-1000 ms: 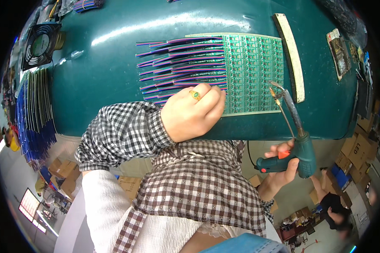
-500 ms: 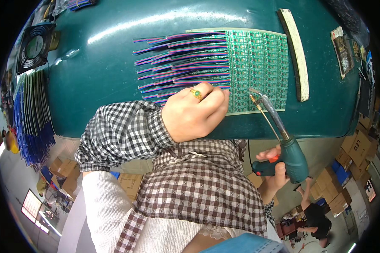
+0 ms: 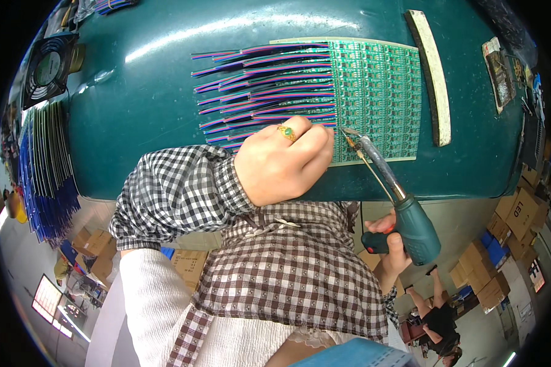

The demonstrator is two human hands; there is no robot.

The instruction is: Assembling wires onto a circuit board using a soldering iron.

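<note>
A panel of small green circuit boards (image 3: pixel 379 98) lies on the bench, with multicoloured ribbon wires (image 3: pixel 269 88) spread leftward from its left edge. My left hand (image 3: pixel 286 162), wearing a ring with a green stone, is closed in a pinch at that edge, over the lower rows. A wire appears to be between its fingers, though the fingertips are mostly hidden. My right hand (image 3: pixel 393 251) grips a dark green soldering gun (image 3: pixel 417 229) by its handle below the bench edge. The gun's tip and thin solder feed tube reach the boards just right of my left fingertips.
The green bench top (image 3: pixel 134 110) carries a long pale strip (image 3: pixel 431 79) right of the panel. A fan (image 3: pixel 46 67) and a bundle of blue wires (image 3: pixel 49 177) sit at the left. Cardboard boxes (image 3: pixel 480 275) and another person (image 3: pixel 439 321) are beyond the bench, lower right.
The soldering gun has shifted left with my right hand, bringing its tip close to my left fingertips. My left hand has barely moved. The other person in the background has moved.
</note>
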